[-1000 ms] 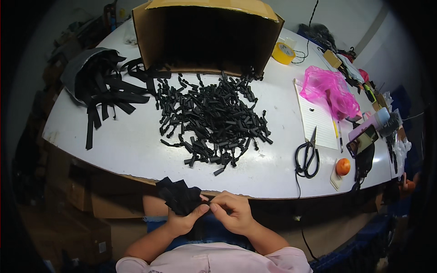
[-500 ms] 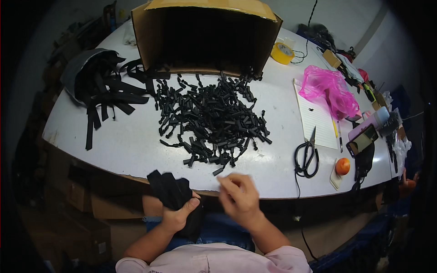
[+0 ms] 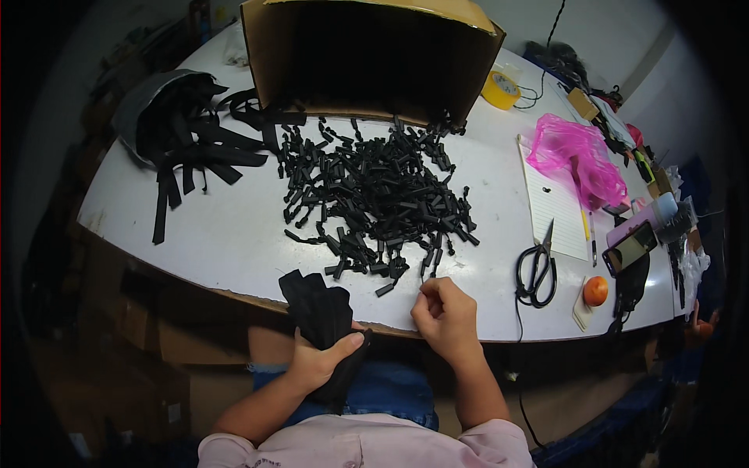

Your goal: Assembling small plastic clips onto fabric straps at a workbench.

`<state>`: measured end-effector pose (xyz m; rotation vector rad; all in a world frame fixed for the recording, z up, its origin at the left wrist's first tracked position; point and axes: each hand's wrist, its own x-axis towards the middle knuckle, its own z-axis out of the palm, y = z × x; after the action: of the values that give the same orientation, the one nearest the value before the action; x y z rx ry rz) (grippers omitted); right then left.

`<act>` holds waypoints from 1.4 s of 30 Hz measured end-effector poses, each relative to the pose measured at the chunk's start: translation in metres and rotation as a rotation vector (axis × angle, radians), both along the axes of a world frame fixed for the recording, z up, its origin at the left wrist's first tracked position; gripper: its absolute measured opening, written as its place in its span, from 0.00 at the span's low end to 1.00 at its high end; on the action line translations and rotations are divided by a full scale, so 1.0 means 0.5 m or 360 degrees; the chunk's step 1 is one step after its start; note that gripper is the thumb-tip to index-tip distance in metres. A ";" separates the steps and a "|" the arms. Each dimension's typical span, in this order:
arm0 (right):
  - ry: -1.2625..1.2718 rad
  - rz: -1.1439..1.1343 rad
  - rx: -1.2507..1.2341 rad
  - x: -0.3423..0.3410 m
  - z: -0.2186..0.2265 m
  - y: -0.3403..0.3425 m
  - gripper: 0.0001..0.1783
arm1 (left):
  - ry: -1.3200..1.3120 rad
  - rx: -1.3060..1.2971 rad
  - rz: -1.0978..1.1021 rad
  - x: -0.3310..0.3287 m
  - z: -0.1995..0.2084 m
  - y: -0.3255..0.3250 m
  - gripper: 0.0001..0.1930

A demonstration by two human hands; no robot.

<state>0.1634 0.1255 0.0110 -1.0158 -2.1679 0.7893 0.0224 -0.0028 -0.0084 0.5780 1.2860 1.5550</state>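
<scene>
My left hand (image 3: 326, 361) is wrapped round a fanned bundle of black fabric strips (image 3: 318, 306) above my lap, at the table's front edge. The thumb presses across the bundle, and its lower end hangs down. At the near right side of the pile, my right hand (image 3: 446, 316) is closed in a pinch. A thin black cord of a small black piece (image 3: 428, 257) runs into its fingertips. The pile (image 3: 374, 187) is made of many small black tube-like pieces with short cords, heaped on the white table (image 3: 211, 242).
Behind the pile an open cardboard box (image 3: 253, 58) lies on its side. At left a grey bag (image 3: 129, 117) spills black strips (image 3: 226, 156). On the right are scissors (image 3: 536, 273), an orange fruit (image 3: 595, 291), a lined notepad (image 3: 558, 210), a pink plastic bag (image 3: 581, 160), a phone (image 3: 630, 248) and yellow tape (image 3: 500, 90).
My right hand has moved right and pinched the cord of a small black piece. My left hand, with the strips, has shifted slightly right and up. The whole view has shifted a little.
</scene>
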 end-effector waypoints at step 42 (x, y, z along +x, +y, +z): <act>0.0915 0.0425 -0.0435 -0.033 -0.054 -0.112 0.05 | 0.0222 0.0158 -0.0045 0.013 0.015 -0.001 0.07</act>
<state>0.1469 0.0693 -0.0162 -0.5266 -1.7351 1.3445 0.0290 -0.0035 -0.0009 0.7765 1.3037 1.5843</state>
